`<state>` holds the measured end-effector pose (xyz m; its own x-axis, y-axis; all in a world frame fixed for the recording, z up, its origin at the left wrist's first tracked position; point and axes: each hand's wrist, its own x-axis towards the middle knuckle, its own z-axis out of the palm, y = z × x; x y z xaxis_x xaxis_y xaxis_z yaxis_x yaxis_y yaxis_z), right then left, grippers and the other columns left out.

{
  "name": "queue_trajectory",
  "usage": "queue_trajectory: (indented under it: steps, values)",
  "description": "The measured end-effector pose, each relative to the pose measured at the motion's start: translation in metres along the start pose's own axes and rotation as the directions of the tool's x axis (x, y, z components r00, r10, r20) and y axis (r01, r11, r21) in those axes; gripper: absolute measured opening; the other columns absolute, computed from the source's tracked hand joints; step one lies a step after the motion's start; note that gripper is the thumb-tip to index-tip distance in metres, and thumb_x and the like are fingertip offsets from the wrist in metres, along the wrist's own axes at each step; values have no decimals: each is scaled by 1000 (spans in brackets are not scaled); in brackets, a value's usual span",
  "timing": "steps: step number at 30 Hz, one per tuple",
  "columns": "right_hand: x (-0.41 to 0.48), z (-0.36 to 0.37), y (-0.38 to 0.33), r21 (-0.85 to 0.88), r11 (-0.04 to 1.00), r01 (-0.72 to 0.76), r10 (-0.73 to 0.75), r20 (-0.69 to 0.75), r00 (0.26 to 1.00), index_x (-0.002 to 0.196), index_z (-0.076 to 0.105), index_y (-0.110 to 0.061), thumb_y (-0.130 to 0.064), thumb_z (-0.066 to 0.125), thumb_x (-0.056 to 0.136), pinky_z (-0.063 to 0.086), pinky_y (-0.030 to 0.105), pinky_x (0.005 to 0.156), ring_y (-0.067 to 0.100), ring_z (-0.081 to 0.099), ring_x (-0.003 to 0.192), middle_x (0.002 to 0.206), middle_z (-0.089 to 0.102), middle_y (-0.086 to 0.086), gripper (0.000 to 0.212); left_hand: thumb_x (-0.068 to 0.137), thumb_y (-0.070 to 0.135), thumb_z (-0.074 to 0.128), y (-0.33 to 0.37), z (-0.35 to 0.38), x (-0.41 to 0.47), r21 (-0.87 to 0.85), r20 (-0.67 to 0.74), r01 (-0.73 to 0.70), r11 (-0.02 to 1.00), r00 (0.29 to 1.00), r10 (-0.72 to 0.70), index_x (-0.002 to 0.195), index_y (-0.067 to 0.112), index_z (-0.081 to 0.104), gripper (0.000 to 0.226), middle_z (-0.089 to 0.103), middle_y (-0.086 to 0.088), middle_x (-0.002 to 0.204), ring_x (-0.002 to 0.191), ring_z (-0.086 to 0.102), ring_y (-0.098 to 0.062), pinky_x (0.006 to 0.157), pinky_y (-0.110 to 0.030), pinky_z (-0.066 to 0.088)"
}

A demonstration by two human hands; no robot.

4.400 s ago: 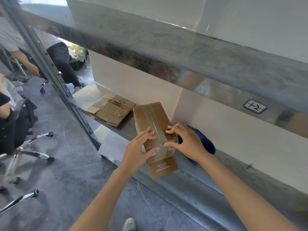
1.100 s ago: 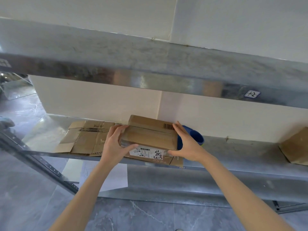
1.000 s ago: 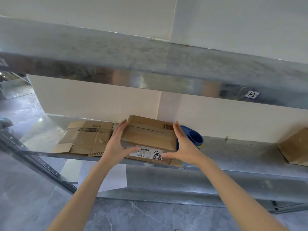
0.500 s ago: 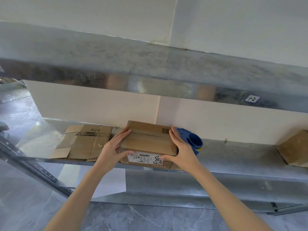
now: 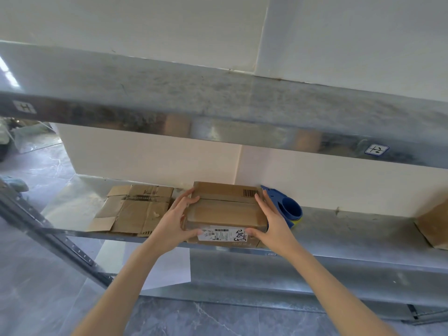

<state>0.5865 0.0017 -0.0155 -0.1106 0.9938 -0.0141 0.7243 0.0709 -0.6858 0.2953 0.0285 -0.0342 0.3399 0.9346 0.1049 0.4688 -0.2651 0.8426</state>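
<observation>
Where the steel shelf (image 5: 351, 229) meets the pale wall (image 5: 339, 180), the box (image 5: 225, 212) rests.

The box (image 5: 225, 212) sat close against the wall (image 5: 157, 156), leaving no way behind it, and the blue tape dispenser (image 5: 289, 207) stood just beside its right end, crowding the right hand (image 5: 274, 226). To its left the flattened cardboard (image 5: 131, 209) lay low, with open room above. Farther right the shelf (image 5: 351, 226) ran bare up to a second box (image 5: 434, 226), while the upper shelf (image 5: 218, 105) closed off the space overhead.
</observation>
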Motion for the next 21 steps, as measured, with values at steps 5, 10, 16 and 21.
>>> queue_trajectory:
  steps: [5,10,16,21]
  values:
    - [-3,10,-6,80,996,-27,28,-20,999,156,10,-34,-44,83,73,10,23,116,-4,-6,143,160,-12,-17,111,68,38,86,8,24,-2,-63,-154,24,998,988,-33,142,22,41,89,20,27,156,141,28,3,112,-29,34]
    - [-2,23,-8,42,999,-19,22,-72,997,157,5,-31,-32,76,85,23,33,118,14,14,150,165,-2,-4,101,67,32,88,4,34,-4,-121,-205,78,990,973,-102,155,34,19,112,44,24,142,135,36,6,110,-28,34]
    - [-2,23,-6,56,998,-17,19,-50,999,157,4,-32,-32,74,86,25,31,117,15,20,148,165,-4,-4,100,67,37,86,3,32,-4,-107,-192,75,991,977,-94,155,32,19,110,45,22,143,135,37,5,112,-39,39]
    - [-5,14,0,148,989,-24,38,-90,995,157,13,-27,-32,82,77,20,34,122,9,17,148,162,19,-6,105,69,39,85,1,23,-3,-62,-164,12,998,986,-22,146,34,37,91,25,28,156,142,26,6,117,-43,34]
